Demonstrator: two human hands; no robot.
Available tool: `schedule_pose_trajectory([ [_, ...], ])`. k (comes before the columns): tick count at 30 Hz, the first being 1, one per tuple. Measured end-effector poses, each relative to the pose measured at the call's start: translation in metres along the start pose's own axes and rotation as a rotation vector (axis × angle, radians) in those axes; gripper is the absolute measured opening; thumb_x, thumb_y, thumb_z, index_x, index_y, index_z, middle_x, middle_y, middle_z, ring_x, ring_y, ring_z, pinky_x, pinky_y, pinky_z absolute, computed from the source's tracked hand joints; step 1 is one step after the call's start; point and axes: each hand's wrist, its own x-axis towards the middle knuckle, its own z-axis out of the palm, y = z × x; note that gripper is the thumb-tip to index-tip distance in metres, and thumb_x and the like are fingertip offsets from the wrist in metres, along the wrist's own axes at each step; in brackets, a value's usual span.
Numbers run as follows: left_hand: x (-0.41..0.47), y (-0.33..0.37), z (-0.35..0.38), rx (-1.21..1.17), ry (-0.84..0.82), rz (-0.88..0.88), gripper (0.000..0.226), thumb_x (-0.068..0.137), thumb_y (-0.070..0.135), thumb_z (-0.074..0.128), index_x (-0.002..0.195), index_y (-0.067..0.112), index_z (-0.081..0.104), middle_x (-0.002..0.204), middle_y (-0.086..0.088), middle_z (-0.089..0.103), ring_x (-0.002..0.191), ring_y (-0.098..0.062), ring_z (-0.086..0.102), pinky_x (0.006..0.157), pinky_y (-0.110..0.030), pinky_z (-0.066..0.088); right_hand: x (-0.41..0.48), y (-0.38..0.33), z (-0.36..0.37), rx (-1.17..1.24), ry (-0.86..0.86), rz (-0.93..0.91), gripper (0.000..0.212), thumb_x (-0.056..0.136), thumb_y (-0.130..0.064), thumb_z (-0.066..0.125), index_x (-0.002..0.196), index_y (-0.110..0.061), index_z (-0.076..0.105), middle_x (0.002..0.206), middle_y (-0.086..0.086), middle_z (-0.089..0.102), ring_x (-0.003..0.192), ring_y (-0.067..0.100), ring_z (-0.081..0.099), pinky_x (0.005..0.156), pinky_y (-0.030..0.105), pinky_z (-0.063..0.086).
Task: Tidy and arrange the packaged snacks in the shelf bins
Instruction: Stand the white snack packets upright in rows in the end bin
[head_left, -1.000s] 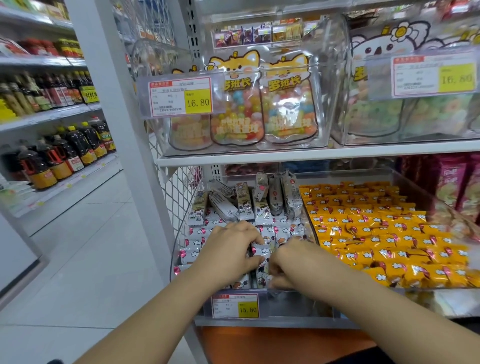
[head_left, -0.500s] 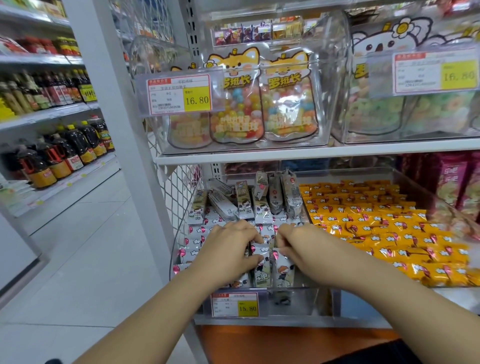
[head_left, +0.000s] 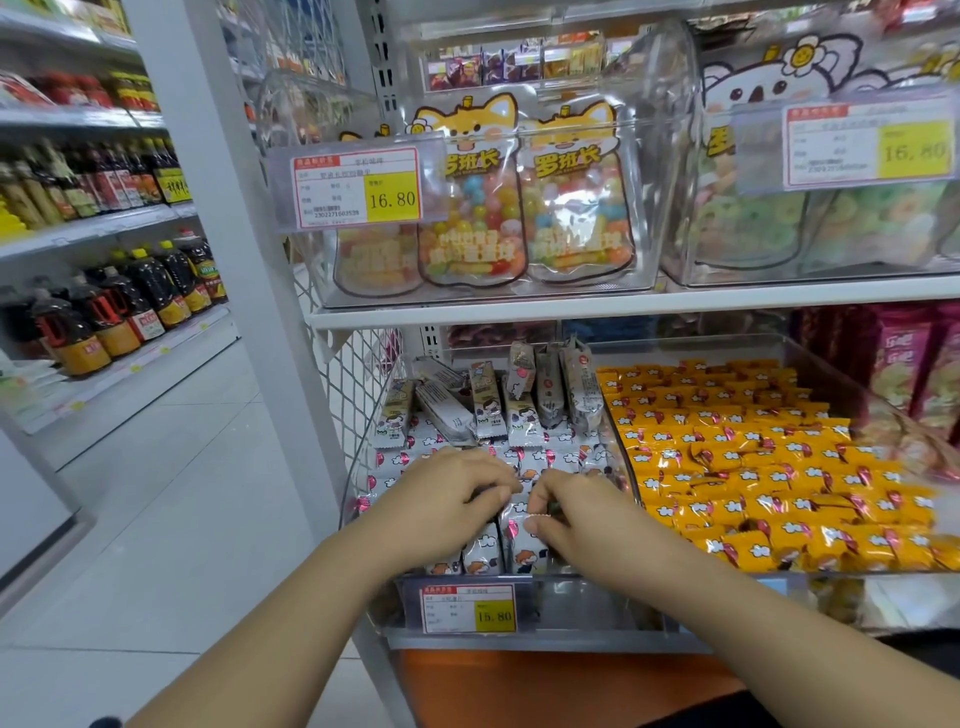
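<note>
Now, left hand (head_left: 457, 496) curls down into the white snack packets (head_left: 485, 552) in the clear bin (head_left: 582, 608), real grip unclear; right hand (head_left: 576, 514) pinches one, long axis six-to-twelve, untidy upright ones waiting at twelve o'clock, both hands equally near

White cartoon-print snack packets (head_left: 522, 418); orange packets (head_left: 769, 467); yellow price tag (head_left: 470, 609).

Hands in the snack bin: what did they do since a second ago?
The right hand slid from the front of the bin back toward the left hand, now pinching at the white packets. The left hand, the orange packets and the price tag stayed put.
</note>
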Motion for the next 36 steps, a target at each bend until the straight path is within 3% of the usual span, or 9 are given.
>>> schedule_pose_trajectory([
  [5, -0.025, -0.003, 0.017, 0.157, -0.039, 0.022, 0.054, 0.092, 0.056, 0.022, 0.143, 0.041, 0.028, 0.149, 0.025, 0.025, 0.137, 0.002, 0.021, 0.116, -0.034, 0.01, -0.003, 0.001, 0.002, 0.021, -0.033, 0.026, 0.011, 0.095, -0.024, 0.052, 0.101, -0.021, 0.043, 0.086, 0.0, 0.056, 0.073, 0.013, 0.051, 0.069, 0.027, 0.042],
  [8, -0.027, -0.005, 0.026, 0.203, -0.035, 0.009, 0.067, 0.083, 0.062, 0.003, 0.146, 0.044, 0.017, 0.151, 0.028, 0.016, 0.138, 0.004, 0.013, 0.116, -0.03, -0.002, 0.0, 0.002, 0.008, 0.058, -0.036, 0.042, 0.019, 0.093, -0.023, 0.056, 0.102, -0.019, 0.04, 0.08, -0.002, 0.052, 0.069, 0.009, 0.048, 0.063, 0.02, 0.039],
  [11, -0.027, -0.007, 0.026, 0.21, -0.03, 0.013, 0.069, 0.082, 0.064, 0.001, 0.146, 0.043, 0.013, 0.152, 0.026, 0.013, 0.14, 0.004, 0.009, 0.116, -0.032, -0.004, 0.005, 0.001, 0.012, 0.113, -0.031, 0.066, 0.027, 0.091, -0.024, 0.059, 0.105, -0.017, 0.037, 0.084, 0.003, 0.055, 0.068, 0.009, 0.048, 0.062, 0.021, 0.04],
  [15, -0.031, -0.006, 0.025, 0.258, -0.024, 0.017, 0.067, 0.085, 0.067, 0.007, 0.146, 0.043, 0.014, 0.152, 0.026, 0.013, 0.14, 0.002, 0.009, 0.117, -0.036, -0.002, 0.005, 0.001, 0.016, 0.119, -0.018, 0.043, 0.033, 0.091, -0.024, 0.06, 0.108, -0.017, 0.032, 0.089, 0.009, 0.055, 0.072, 0.014, 0.048, 0.069, 0.03, 0.044],
  [20, -0.03, -0.008, 0.027, 0.302, -0.006, 0.033, 0.062, 0.087, 0.057, 0.006, 0.143, 0.042, 0.028, 0.152, 0.023, 0.021, 0.141, -0.005, 0.015, 0.114, -0.038, 0.0, 0.007, 0.005, 0.02, 0.151, -0.047, 0.042, 0.032, 0.092, -0.022, 0.057, 0.111, -0.017, 0.031, 0.078, 0.003, 0.049, 0.064, 0.01, 0.046, 0.061, 0.024, 0.039],
  [25, -0.029, -0.005, 0.026, 0.354, -0.028, 0.018, 0.072, 0.081, 0.059, -0.006, 0.148, 0.039, 0.013, 0.155, 0.022, 0.01, 0.142, -0.004, 0.005, 0.115, -0.037, -0.003, 0.006, 0.007, 0.016, 0.128, -0.058, 0.059, 0.03, 0.09, -0.031, 0.059, 0.105, -0.018, 0.037, 0.086, 0.003, 0.057, 0.075, 0.015, 0.053, 0.07, 0.031, 0.046],
  [29, -0.033, -0.004, 0.024, 0.302, 0.055, 0.039, 0.066, 0.086, 0.06, 0.006, 0.145, 0.039, 0.026, 0.151, 0.019, 0.024, 0.139, -0.006, 0.019, 0.116, -0.036, 0.004, 0.001, 0.003, 0.004, 0.034, -0.057, 0.031, 0.025, 0.092, -0.031, 0.057, 0.108, -0.015, 0.047, 0.1, 0.006, 0.065, 0.091, 0.02, 0.063, 0.083, 0.038, 0.051],
  [32, -0.036, -0.006, 0.026, 0.253, 0.119, 0.06, 0.056, 0.091, 0.057, 0.02, 0.138, 0.036, 0.042, 0.144, 0.015, 0.039, 0.132, -0.009, 0.035, 0.114, -0.042, 0.019, -0.002, 0.0, -0.003, -0.078, -0.055, 0.0, 0.034, 0.094, -0.027, 0.054, 0.125, -0.015, 0.049, 0.118, 0.005, 0.061, 0.107, 0.019, 0.058, 0.094, 0.036, 0.047],
  [36, -0.034, -0.004, 0.032, 0.28, 0.165, 0.079, 0.051, 0.092, 0.053, 0.028, 0.134, 0.033, 0.049, 0.14, 0.012, 0.047, 0.127, -0.011, 0.045, 0.111, -0.04, 0.021, -0.001, 0.0, 0.005, -0.146, -0.093, -0.019, 0.038, 0.096, -0.022, 0.048, 0.134, -0.017, 0.042, 0.118, 0.009, 0.06, 0.105, 0.022, 0.057, 0.091, 0.036, 0.047],
])
